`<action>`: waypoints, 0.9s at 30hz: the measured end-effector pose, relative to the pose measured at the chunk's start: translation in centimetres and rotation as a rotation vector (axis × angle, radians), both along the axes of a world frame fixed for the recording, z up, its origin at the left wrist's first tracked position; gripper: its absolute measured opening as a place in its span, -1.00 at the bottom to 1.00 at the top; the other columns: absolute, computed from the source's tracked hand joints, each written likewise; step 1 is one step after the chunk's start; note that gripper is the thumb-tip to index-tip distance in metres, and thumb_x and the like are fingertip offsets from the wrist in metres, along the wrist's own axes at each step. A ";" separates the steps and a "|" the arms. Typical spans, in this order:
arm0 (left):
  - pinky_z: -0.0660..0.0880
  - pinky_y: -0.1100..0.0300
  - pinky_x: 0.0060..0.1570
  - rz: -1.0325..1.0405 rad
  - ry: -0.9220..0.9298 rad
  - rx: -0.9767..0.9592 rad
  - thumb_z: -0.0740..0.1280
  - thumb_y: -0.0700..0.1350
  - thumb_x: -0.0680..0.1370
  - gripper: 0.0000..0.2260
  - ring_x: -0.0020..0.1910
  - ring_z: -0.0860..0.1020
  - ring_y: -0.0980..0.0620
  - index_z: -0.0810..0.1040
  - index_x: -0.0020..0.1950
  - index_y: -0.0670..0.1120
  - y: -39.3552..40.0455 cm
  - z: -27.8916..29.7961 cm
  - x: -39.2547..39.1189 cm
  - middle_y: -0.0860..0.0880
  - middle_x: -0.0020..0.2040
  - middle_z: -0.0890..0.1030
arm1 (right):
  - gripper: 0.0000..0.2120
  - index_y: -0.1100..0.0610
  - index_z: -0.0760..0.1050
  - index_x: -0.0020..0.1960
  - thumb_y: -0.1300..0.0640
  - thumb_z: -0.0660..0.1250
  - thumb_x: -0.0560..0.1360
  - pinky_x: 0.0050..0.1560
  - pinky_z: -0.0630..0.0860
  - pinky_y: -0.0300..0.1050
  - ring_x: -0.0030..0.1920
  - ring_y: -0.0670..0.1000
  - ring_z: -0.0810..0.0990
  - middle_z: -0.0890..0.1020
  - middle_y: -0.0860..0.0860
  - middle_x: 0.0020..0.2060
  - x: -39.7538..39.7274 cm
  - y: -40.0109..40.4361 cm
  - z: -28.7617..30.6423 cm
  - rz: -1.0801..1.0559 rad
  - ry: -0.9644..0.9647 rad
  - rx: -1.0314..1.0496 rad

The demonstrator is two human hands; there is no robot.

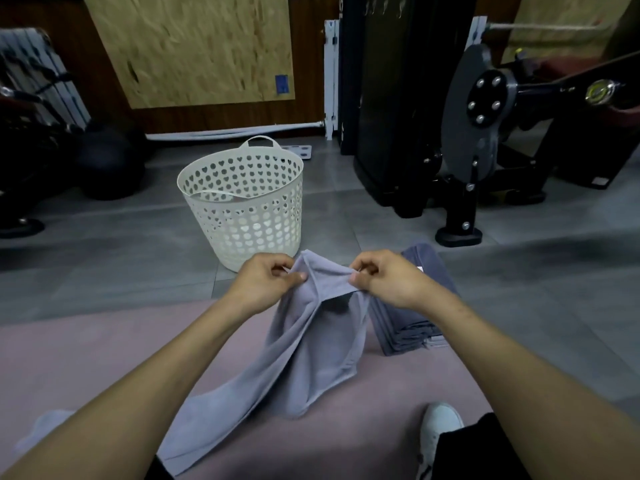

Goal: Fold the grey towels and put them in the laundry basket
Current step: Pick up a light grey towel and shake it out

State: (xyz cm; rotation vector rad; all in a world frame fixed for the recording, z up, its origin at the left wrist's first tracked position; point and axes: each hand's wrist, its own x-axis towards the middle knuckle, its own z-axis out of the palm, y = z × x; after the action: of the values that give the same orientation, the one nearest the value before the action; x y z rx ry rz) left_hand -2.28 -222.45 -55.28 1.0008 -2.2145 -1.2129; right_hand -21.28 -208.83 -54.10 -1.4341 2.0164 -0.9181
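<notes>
Both hands, left hand (265, 282) and right hand (388, 280), pinch a limp grey cloth towel (304, 344) by its top edge, apparently to square corners for folding; the white perforated plastic laundry basket (242, 202) waits just beyond.

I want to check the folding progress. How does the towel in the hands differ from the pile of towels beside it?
The held towel is unfolded and hangs loose, pinched at its top edge by the left hand and right hand; the pile is folded flat and untouched. The held towel trails onto the pink mat; the pile rests compact at the mat's edge. The held towel looks lighter grey, the pile darker. Neither is in the basket yet.
</notes>
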 end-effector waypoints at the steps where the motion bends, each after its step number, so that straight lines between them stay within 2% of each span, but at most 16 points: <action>1: 0.33 0.21 -0.31 -0.014 -0.012 -0.005 0.44 -0.15 0.49 -0.88 -0.42 0.39 0.09 0.64 -0.23 -0.14 -0.2 0.1 0.1 -0.01 -0.43 0.51 | -0.93 0.08 0.55 -0.16 0.17 0.37 0.51 -0.30 0.38 -0.31 -0.38 -0.15 0.43 0.53 -0.11 -0.40 0.1 -0.1 0.0 0.006 0.031 0.008; 5: 0.32 0.32 -0.41 -0.019 -0.024 -0.086 0.51 -0.17 0.42 -0.93 -0.51 0.38 0.22 0.68 -0.26 -0.07 0.4 0.6 0.1 0.09 -0.50 0.53 | -0.92 0.07 0.59 -0.09 0.16 0.45 0.43 -0.20 0.46 -0.30 -0.32 -0.16 0.52 0.58 -0.11 -0.33 0.9 -0.7 0.1 -0.022 0.080 -0.085; 8: 0.27 0.36 -0.48 0.006 0.016 -0.160 0.54 -0.15 0.38 -0.92 -0.55 0.34 0.25 0.68 -0.29 -0.06 1.4 0.9 -0.3 0.07 -0.51 0.54 | -0.85 0.01 0.62 -0.11 0.01 0.52 0.38 -0.21 0.53 -0.17 -0.36 -0.12 0.57 0.64 -0.05 -0.35 1.4 -0.8 0.4 0.027 -0.083 -0.156; 11: 0.40 0.31 -0.42 0.011 0.031 -0.165 0.55 -0.12 0.38 -0.93 -0.50 0.44 0.23 0.70 -0.28 -0.04 2.0 1.1 -0.4 0.05 -0.47 0.61 | -0.87 0.08 0.67 -0.11 0.03 0.49 0.43 -0.26 0.58 -0.15 -0.31 0.01 0.66 0.69 0.01 -0.32 2.0 -0.4 0.6 0.065 -0.097 -0.181; 14: 0.54 0.08 -0.28 -0.102 0.032 -0.001 0.52 -0.17 0.42 -0.97 -0.41 0.51 0.11 0.70 -0.20 -0.11 2.7 1.4 -0.3 -0.06 -0.41 0.63 | -0.89 0.16 0.68 -0.12 0.22 0.37 0.51 -0.34 0.51 -0.17 -0.32 0.05 0.65 0.69 0.06 -0.32 1.9 -0.3 0.5 0.051 -0.062 -0.206; 17: 0.60 0.15 -0.24 -0.244 0.031 0.275 0.39 -0.20 0.54 -0.89 -0.34 0.60 -0.01 0.64 0.03 -0.18 3.5 1.8 -0.1 -0.14 -0.27 0.65 | -0.80 0.14 0.68 -0.09 0.34 0.30 0.53 -0.29 0.56 -0.19 -0.30 -0.05 0.64 0.71 0.03 -0.27 1.8 0.2 0.7 0.073 -0.123 -0.197; 19: 0.62 0.15 -0.25 -0.275 0.031 0.345 0.33 -0.26 0.57 -0.77 -0.33 0.64 -0.08 0.52 0.21 -0.09 3.3 1.5 -0.1 -0.11 -0.26 0.65 | -0.78 0.17 0.67 -0.06 0.38 0.29 0.54 -0.19 0.59 -0.21 -0.25 -0.04 0.66 0.71 0.10 -0.21 2.1 0.7 1.1 0.083 -0.229 -0.200; 21: 0.58 0.15 -0.33 -0.299 -0.004 0.233 0.31 -0.34 0.54 -0.60 -0.38 0.60 -0.05 0.47 0.27 0.07 2.8 0.9 -0.4 -0.05 -0.31 0.61 | -0.82 0.25 0.66 -0.03 0.41 0.29 0.53 -0.11 0.61 -0.21 -0.19 0.01 0.68 0.70 0.18 -0.18 2.2 1.1 1.4 0.092 -0.317 -0.211; 22: 0.54 0.16 -0.34 -0.317 -0.038 0.123 0.31 -0.34 0.53 -0.58 -0.40 0.55 -0.01 0.51 0.22 0.13 2.5 0.6 -0.7 -0.03 -0.33 0.59 | -0.83 0.27 0.66 -0.02 0.42 0.31 0.52 -0.07 0.62 -0.18 -0.17 0.05 0.69 0.70 0.21 -0.17 2.1 1.3 1.5 0.093 -0.332 -0.216; 23: 0.52 0.16 -0.31 -0.332 -0.067 0.006 0.33 -0.32 0.52 -0.62 -0.38 0.51 0.00 0.57 0.13 0.16 2.5 0.2 -1.0 -0.02 -0.32 0.58 | -0.84 0.28 0.66 -0.04 0.42 0.32 0.51 -0.03 0.63 -0.12 -0.14 0.10 0.69 0.69 0.22 -0.17 1.9 1.5 1.6 0.089 -0.332 -0.214; 25: 0.50 0.12 -0.17 -0.296 -0.058 -0.188 0.37 -0.24 0.52 -0.80 -0.27 0.53 -0.05 0.64 -0.08 0.08 2.4 -0.4 -1.7 -0.08 -0.22 0.60 | -0.88 0.30 0.65 -0.09 0.41 0.35 0.47 0.02 0.63 0.01 -0.10 0.18 0.68 0.69 0.25 -0.17 1.4 1.9 1.6 0.051 -0.304 -0.189; 27: 0.46 0.16 -0.07 -0.192 0.001 -0.289 0.38 -0.20 0.53 -0.89 -0.11 0.57 0.00 0.63 -0.15 0.00 2.3 -0.6 -2.1 -0.07 -0.11 0.60 | -0.94 0.33 0.63 -0.14 0.40 0.38 0.44 0.06 0.61 0.08 -0.10 0.19 0.68 0.69 0.25 -0.19 0.8 2.3 1.4 0.005 -0.267 -0.137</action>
State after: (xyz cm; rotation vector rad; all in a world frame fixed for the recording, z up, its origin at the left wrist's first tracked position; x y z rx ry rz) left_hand -4.38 -220.14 -55.87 0.6865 -2.4412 -0.9286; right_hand -20.48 -206.50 -52.67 -1.3070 1.7820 -1.1975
